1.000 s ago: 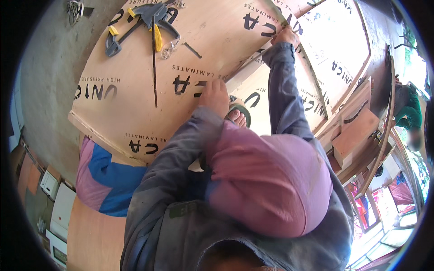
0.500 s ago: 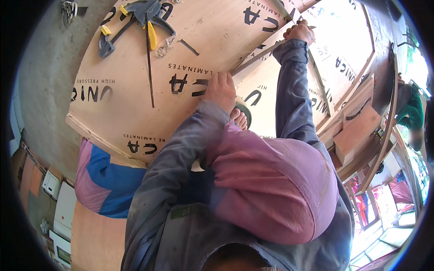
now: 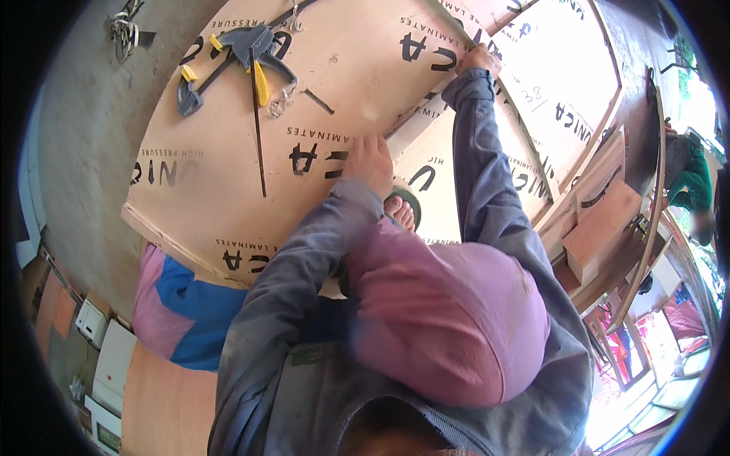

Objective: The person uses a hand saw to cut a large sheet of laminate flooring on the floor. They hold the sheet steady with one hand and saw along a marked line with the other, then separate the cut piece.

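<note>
My left hand [image 3: 369,163] rests at the inner edge of a printed pale laminate sheet [image 3: 205,144], its fingers close together and bent. A thin strip [image 3: 418,114] runs from those fingertips toward my right hand [image 3: 479,62], at the end of my outstretched arm. The right fingers are curled closed around the strip; its far end is hidden there. On the left the sheet carries a grey and black bar clamp [image 3: 255,49] with yellow parts. Beside it lies a small dark strip piece [image 3: 318,101]. My foot in a sandal [image 3: 403,213] stands just behind my left hand.
More printed sheets [image 3: 563,83] with narrow wooden battens [image 3: 525,125] extend to the right. Wooden boards and a box-like piece [image 3: 601,220] stand at the right. A person in green [image 3: 692,182] is beyond them. Coiled strap [image 3: 123,30] lies on the floor [image 3: 84,91] at far left.
My right hand has moved left along the strip's line, and the strip end that stuck out past it no longer shows. The left hand stays by the sheet's edge; the view has shifted slightly.
</note>
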Available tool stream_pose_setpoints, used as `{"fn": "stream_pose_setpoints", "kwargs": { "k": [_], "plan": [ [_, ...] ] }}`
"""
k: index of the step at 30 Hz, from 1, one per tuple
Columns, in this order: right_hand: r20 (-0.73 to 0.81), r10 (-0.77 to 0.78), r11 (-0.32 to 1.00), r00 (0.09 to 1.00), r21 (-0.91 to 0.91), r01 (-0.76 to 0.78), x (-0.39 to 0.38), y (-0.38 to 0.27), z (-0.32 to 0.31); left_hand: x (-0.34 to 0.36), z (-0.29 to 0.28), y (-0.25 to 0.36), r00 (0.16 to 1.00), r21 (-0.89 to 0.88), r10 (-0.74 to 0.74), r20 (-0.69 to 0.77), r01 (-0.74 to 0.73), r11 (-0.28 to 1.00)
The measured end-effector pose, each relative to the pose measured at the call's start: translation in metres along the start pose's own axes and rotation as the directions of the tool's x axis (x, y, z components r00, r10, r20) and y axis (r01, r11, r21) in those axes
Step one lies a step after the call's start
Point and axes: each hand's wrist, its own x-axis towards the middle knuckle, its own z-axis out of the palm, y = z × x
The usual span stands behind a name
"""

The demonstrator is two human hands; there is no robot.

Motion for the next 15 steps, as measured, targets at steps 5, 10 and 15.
{"fn": "stream_pose_setpoints", "kwargs": {
  "k": [5, 10, 15],
  "plan": [
    [-0.317, -0.083, 0.85, 0.945, 0.473, 0.233, 0.041, 0.023, -0.018, 0.023, 0.008, 0.013, 0.999, 0.027, 0.031, -0.023, -0.031, 0.999],
    [-0.017, 0.305, 0.639, 0.952, 0.745, -0.191, -0.029, -0.048, -0.069, 0.024, 0.007, 0.016, 0.999, 0.089, 0.027, -0.021, -0.025, 0.996],
    [-0.014, -0.095, 0.995, 0.995, 0.017, 0.095, 0.068, 0.032, 0.004, 0.03, 0.001, 0.02, 0.999, 0.078, 0.001, 0.05, -0.005, 0.997]
  ]
}}
